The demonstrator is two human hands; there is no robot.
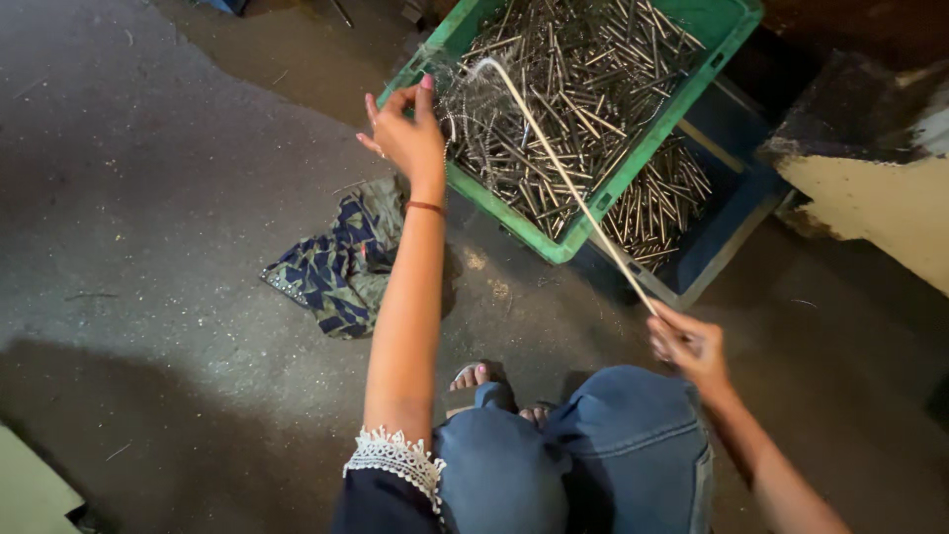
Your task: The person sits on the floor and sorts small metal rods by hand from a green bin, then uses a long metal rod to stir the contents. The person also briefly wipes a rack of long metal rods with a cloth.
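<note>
I sit on the floor in blue jeans. My right hand [689, 346] grips the near end of a long thin pale rod [563, 178] that reaches up into a green plastic crate [633, 163] full of several thin metal rods [573, 89]. The rod's far end is hooked over the pile. My left hand [407, 133] is raised at the crate's near left corner, fingers pinched on a bunch of rods strung on a thin wire [465, 129].
A blue crate [727, 242] with more metal rods sits under the green one. A patterned blue and green cloth [336, 262] lies on the concrete floor at left. A pale concrete block [870, 188] stands at right.
</note>
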